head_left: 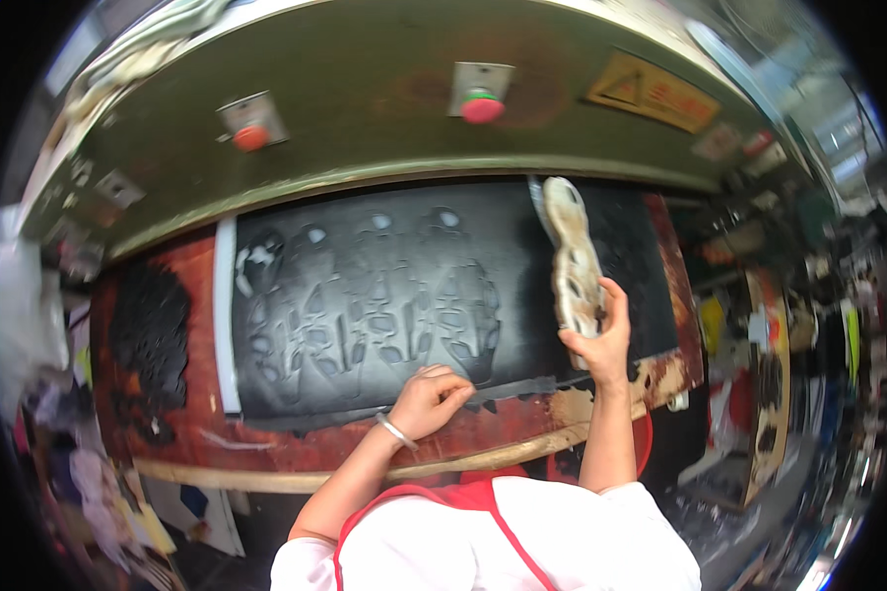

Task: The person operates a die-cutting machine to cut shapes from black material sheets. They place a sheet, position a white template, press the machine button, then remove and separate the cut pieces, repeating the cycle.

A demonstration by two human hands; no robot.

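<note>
White top with red trim (pixel 611 537) nearest, six o'clock. Left hand (pixel 429 402), six o'clock, loosely curled, nothing visible inside, by the near edge of a black, flat, rubber-looking sheet with marked shapes (pixel 517 315). Right hand (pixel 603 340), four o'clock, grasping the near end of a long, off-white, sole-shaped frame with cutouts (pixel 569 236), two to three o'clock. Frame likely stiff, fairly light, weakest between openings; best held across both long edges. Beyond, dull-green machine panel (pixel 365 84), twelve o'clock.
</note>
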